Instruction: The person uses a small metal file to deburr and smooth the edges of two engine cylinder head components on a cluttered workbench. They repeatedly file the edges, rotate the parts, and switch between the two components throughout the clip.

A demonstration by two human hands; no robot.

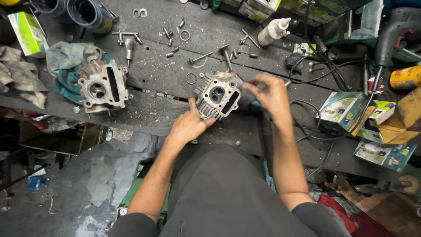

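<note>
Your left hand rests on the dark surface and presses against the ribbed side of a grey metal engine part. Its grip is loose, with the fingers on the part but not wrapped around it. The part sits between your two hands, with its round hole facing up.

Your right hand is just beside the part, on its other side. Its fingers pinch together on something thin, but it is too blurry to tell what.

Past your hands, bolts and rings lie scattered. A white squeeze bottle lies farther off. Well off to the side of your left hand sits a second engine part, next to a blue rag.
</note>
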